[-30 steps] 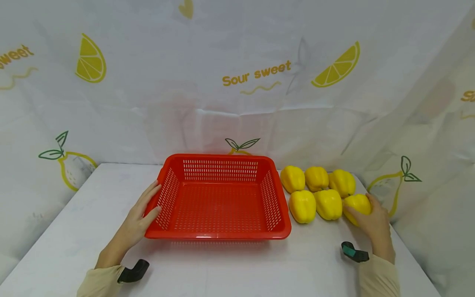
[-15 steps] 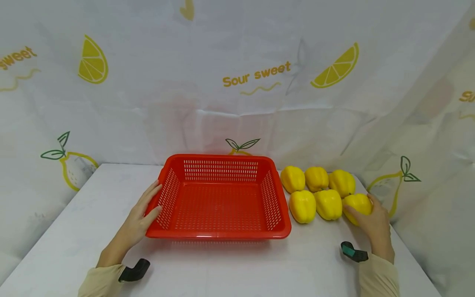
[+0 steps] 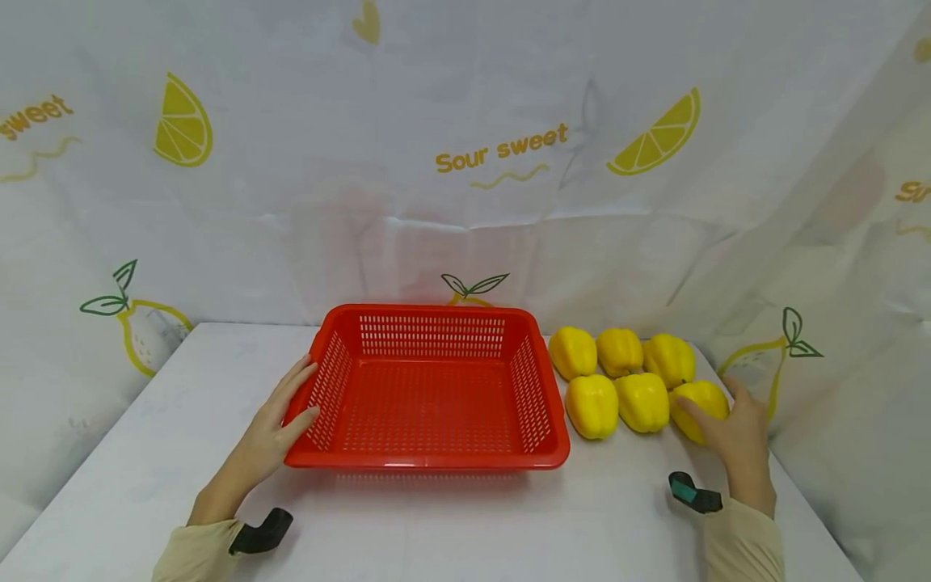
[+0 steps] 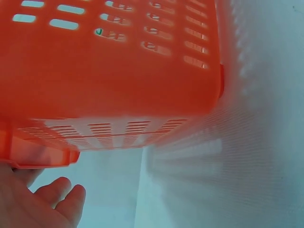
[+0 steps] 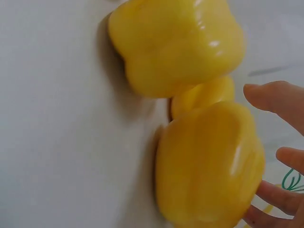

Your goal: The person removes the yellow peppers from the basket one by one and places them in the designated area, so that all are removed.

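Note:
My left hand (image 3: pixel 263 443) rests at the left side of a red slotted plastic basket (image 3: pixel 425 464), its fingertips and thumb at the rim. The left wrist view shows its fingers (image 4: pixel 70 205) loosely bent beside the basket wall (image 4: pixel 114 90). At the far right of the group, my right hand (image 3: pixel 736 432) is spread around a yellow bell pepper (image 3: pixel 704 408) on the table. In the right wrist view the thumb (image 5: pixel 268 97) stands apart from the pepper (image 5: pixel 209 166), while the lower fingers lie close behind it; contact is unclear there.
Several more yellow bell peppers (image 3: pixel 593 406) sit in two rows beside the basket's right edge. Everything stands on a white-covered table (image 3: pixel 465 529). A white lemon-print cloth (image 3: pixel 291 194) hangs behind it and along both sides. A black wrist mount (image 3: pixel 263 531) is strapped at each sleeve.
The right hand's fingers have spread slightly away from the nearest pepper, towards the right. The left hand, basket and peppers stay in place.

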`<state>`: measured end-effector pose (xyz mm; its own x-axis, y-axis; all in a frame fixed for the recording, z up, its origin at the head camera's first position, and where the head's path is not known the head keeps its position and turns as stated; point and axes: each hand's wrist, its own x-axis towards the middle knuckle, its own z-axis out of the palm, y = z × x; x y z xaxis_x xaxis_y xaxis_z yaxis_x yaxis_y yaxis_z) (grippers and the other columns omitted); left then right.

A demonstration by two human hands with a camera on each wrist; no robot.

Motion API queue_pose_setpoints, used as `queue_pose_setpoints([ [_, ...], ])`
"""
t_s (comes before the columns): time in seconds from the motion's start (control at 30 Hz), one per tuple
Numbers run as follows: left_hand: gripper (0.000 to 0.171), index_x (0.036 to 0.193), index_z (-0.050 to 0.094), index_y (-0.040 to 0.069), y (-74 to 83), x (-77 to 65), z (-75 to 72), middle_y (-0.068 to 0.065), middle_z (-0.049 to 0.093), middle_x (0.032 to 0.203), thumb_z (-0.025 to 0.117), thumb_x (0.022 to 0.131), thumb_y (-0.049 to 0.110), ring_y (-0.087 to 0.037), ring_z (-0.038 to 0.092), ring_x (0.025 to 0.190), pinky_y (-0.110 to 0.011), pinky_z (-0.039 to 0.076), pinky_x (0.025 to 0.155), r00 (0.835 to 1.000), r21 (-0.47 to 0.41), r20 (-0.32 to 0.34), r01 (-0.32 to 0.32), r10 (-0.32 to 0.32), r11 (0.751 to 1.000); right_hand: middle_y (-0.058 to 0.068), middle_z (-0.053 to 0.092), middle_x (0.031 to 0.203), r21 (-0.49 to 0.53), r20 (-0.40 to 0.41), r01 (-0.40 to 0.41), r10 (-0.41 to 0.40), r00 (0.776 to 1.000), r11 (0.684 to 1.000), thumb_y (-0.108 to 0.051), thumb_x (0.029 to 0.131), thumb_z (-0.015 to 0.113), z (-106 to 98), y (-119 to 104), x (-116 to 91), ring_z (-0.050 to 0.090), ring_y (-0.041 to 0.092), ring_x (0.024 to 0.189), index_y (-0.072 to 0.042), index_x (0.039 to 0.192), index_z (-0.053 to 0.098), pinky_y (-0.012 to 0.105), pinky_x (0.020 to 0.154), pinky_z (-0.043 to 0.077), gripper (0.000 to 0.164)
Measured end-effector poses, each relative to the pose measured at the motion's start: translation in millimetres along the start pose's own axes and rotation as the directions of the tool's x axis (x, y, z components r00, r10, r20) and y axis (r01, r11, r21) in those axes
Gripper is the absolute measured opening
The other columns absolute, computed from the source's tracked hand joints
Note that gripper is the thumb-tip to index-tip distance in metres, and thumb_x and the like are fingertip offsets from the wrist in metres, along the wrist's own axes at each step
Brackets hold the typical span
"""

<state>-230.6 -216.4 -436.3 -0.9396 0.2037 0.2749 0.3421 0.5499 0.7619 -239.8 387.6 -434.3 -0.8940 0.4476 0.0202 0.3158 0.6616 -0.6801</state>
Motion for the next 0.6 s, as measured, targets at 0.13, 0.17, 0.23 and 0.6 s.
queue_pose_setpoints([
  [0.13,0.063,0.155,0.030,0.008,1.3,0.4,-1.3,-0.015,0.020,0.165,0.056,0.098,0.015,-0.039,0.030,0.143,-0.055,0.046,0.107,1.000,0.036,-0.004,-0.001,0.001,0.999,0.036,0.014,0.158,-0.018,-0.050,0.061,-0.062,0.997,0.998,-0.046,0.096,0.058,-2,-9,-2,0.016,0.056,0.143,0.002,0.157,0.011,0.071,0.115,0.018,0.091],
  [0.17,0.063,0.155,0.030,0.007,1.7,0.6,-1.5,-0.016,0.020,0.164,0.057,0.098,0.015,-0.041,0.030,0.143,-0.064,0.041,0.107,1.000,0.042,-0.005,0.000,0.000,0.999,0.036,0.016,0.157,-0.025,-0.062,0.076,-0.077,0.995,0.997,-0.045,0.096,0.058,-2,-13,-2,0.017,0.056,0.143,0.001,0.157,0.012,0.071,0.115,0.018,0.089],
  [0.23,0.063,0.154,0.031,0.007,2.4,0.8,-2.2,-0.017,0.022,0.164,0.058,0.098,0.017,-0.043,0.029,0.144,-0.073,0.035,0.105,1.000,0.056,-0.010,0.002,-0.001,0.998,0.036,0.020,0.156,-0.032,-0.082,0.110,-0.112,0.990,0.993,-0.041,0.097,0.059,-3,-21,-3,0.019,0.056,0.142,0.001,0.157,0.015,0.071,0.115,0.020,0.086],
  [0.6,0.064,0.151,0.037,0.005,12.2,0.5,-8.5,-0.019,0.028,0.161,0.063,0.095,0.022,-0.046,0.031,0.143,-0.073,0.037,0.102,1.000,0.162,-0.018,0.021,-0.019,0.987,0.035,0.028,0.154,-0.007,-0.035,0.346,-0.346,0.938,0.938,-0.041,0.095,0.064,14,-59,-10,0.027,0.057,0.139,0.002,0.154,0.026,0.074,0.109,0.025,0.082],
])
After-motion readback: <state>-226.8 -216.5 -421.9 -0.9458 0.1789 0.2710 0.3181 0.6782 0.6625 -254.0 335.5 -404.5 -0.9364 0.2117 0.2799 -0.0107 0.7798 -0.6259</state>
